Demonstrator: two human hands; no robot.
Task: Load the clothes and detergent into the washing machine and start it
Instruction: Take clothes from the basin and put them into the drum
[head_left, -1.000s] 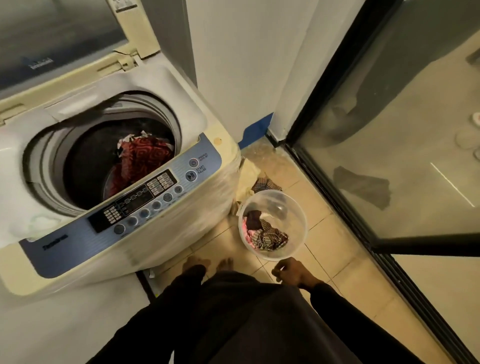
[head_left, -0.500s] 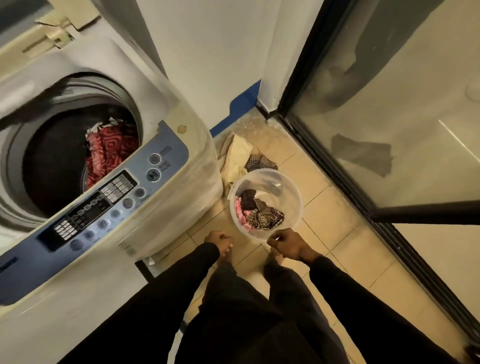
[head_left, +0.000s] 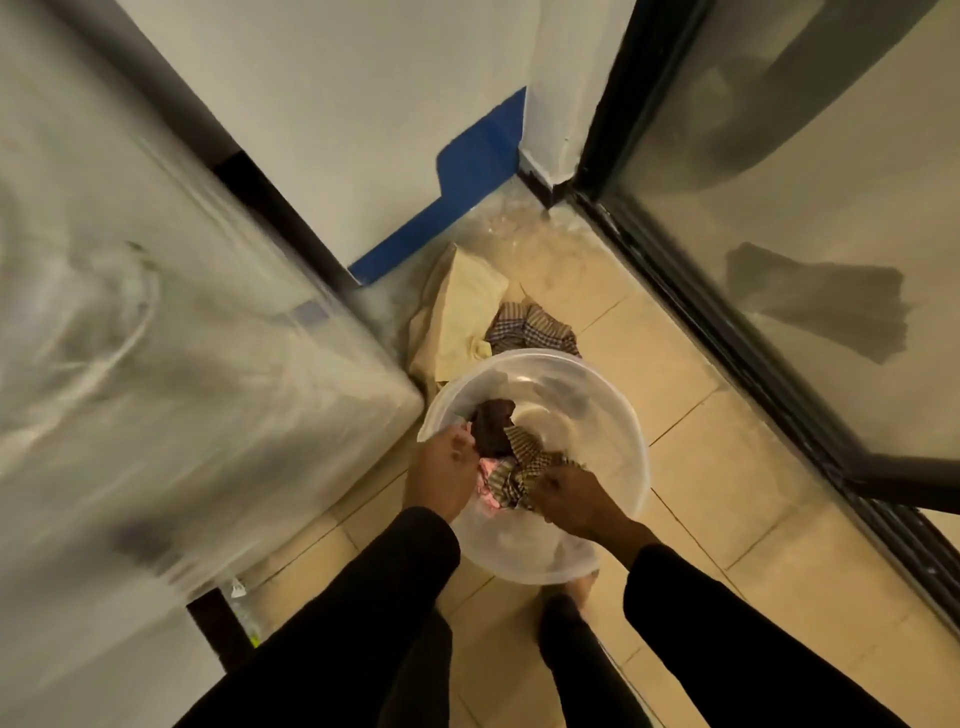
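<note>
A clear plastic basin (head_left: 618, 415) stands on the tiled floor beside the washing machine (head_left: 171, 374), whose white side fills the left of the view, blurred. In the basin lie a dark brown garment (head_left: 492, 425), a checked cloth (head_left: 519, 470) and a pink piece (head_left: 485, 486). My left hand (head_left: 442, 475) reaches over the basin's near left rim onto the clothes. My right hand (head_left: 574, 496) is inside the basin with its fingers closed on the checked cloth. The machine's drum and control panel are out of view.
Behind the basin a cream cloth (head_left: 462, 317) and another checked cloth (head_left: 530, 327) lie on the floor in the corner. A dark-framed glass door (head_left: 779, 260) runs along the right. A white wall with a blue strip (head_left: 467, 182) closes the back.
I have bent down, so the machine's top has left the view. Both hands have moved from just short of the basin into it, onto the clothes.
</note>
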